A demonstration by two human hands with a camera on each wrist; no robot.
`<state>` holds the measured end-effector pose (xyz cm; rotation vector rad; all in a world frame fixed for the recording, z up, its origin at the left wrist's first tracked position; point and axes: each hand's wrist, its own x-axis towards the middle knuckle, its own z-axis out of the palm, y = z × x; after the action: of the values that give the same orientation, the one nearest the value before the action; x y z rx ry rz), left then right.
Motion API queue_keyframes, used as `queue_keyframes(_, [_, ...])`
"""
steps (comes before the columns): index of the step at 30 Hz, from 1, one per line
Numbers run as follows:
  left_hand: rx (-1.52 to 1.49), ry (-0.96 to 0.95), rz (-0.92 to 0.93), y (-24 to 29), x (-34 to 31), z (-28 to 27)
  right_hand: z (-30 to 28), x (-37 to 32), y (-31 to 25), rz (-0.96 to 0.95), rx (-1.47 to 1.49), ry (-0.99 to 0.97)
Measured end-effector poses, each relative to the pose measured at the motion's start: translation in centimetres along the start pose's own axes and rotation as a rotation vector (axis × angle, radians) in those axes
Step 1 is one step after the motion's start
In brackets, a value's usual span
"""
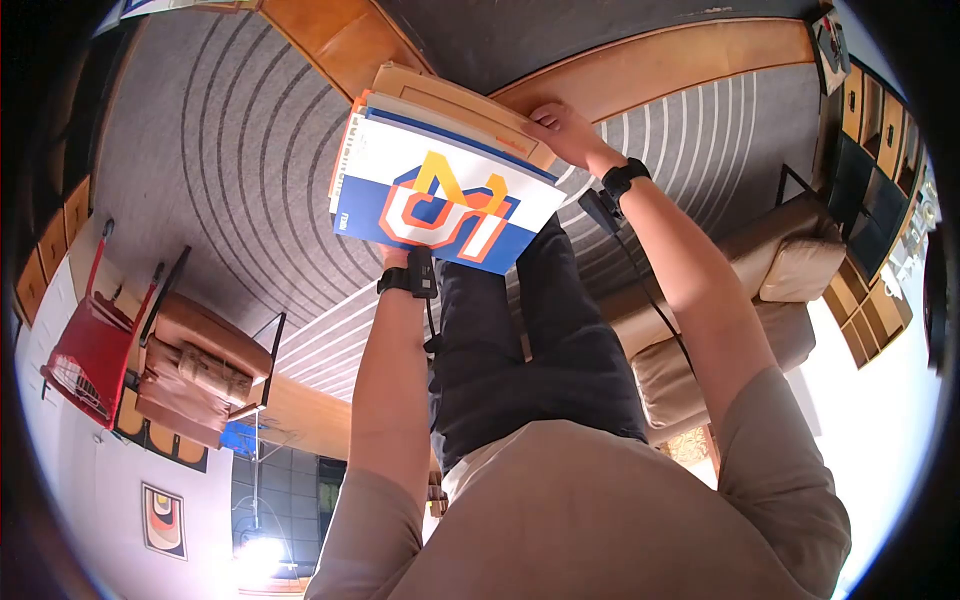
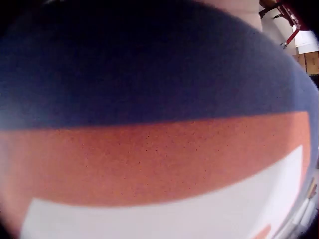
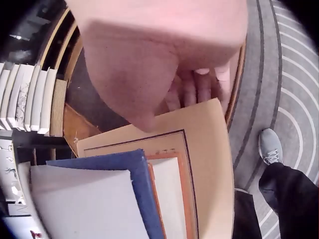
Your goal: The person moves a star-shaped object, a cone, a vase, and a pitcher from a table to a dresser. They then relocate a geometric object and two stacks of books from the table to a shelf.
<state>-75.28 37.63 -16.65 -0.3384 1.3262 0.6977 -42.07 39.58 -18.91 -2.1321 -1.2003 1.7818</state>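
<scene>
A stack of books is held at a slant above my legs. Its front book has a white and blue cover with large yellow and orange figures, and this cover fills the left wrist view. Behind it show a blue book, an orange-edged one and a larger tan book at the back. My left hand is under the stack's lower left edge, its fingers hidden by the books. At the tan book's upper right corner, my right hand pinches the edge, thumb over the cover and fingers behind.
A wood-rimmed dark table stands just beyond the stack. White-spined books stand in a row on it. Grey striped carpet covers the floor. A brown sofa is at right; a red chair and a brown armchair are at left.
</scene>
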Motion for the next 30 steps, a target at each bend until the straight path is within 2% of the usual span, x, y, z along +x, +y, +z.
queue_keyframes(5, [0.033, 0.019, -0.017, 0.1, -0.6, 0.2, -0.3, -0.7, -0.6, 0.019, -0.001, -0.036])
queue_keyframes(7, [0.041, 0.029, -0.008, -0.2, -1.1, 0.4, 0.2, -1.2, -0.7, 0.066, 0.038, 0.032])
queue_keyframes(9, [0.051, 0.036, 0.001, 0.3, -0.9, 0.5, 0.8, -1.6, -0.6, 0.09, 0.151, 0.029])
queue_keyframes(11, [0.06, 0.042, 0.005, 0.5, -0.7, 0.6, 1.7, -2.4, -0.9, 0.137, 0.355, -0.054])
queue_keyframes(13, [0.069, 0.048, 0.016, 1.0, -0.5, 0.6, 3.1, -3.0, -1.8, 0.091, 0.334, 0.003])
queue_keyframes(15, [0.078, 0.057, 0.025, 1.3, -0.3, 0.4, 3.8, -3.9, -2.7, 0.133, 0.154, 0.16])
queue_keyframes(16, [0.082, 0.063, 0.027, 1.5, -0.4, 0.2, 4.0, -4.2, -3.0, 0.091, 0.132, 0.238])
queue_keyframes(20, [0.104, 0.079, 0.03, 2.5, -0.1, -0.1, 4.2, -4.8, -4.0, 0.09, 0.132, 0.311])
queue_keyframes(23, [0.119, 0.068, 0.045, 3.6, -0.7, 0.7, 3.7, -5.8, -5.4, 0.034, 0.259, 0.341])
queue_keyframes(27, [0.131, 0.024, 0.097, 5.0, -3.2, 3.1, 2.1, -7.9, -7.8, 0.074, 0.333, 0.36])
queue_keyframes(29, [0.07, -0.183, 0.036, 5.7, -5.3, 3.3, 1.6, -9.2, -8.8, 0.015, 0.449, 0.349])
queue_keyframes(30, [0.068, -0.209, 0.061, 6.6, -5.7, 4.4, 1.7, -9.8, -8.5, -0.002, 0.448, 0.35])
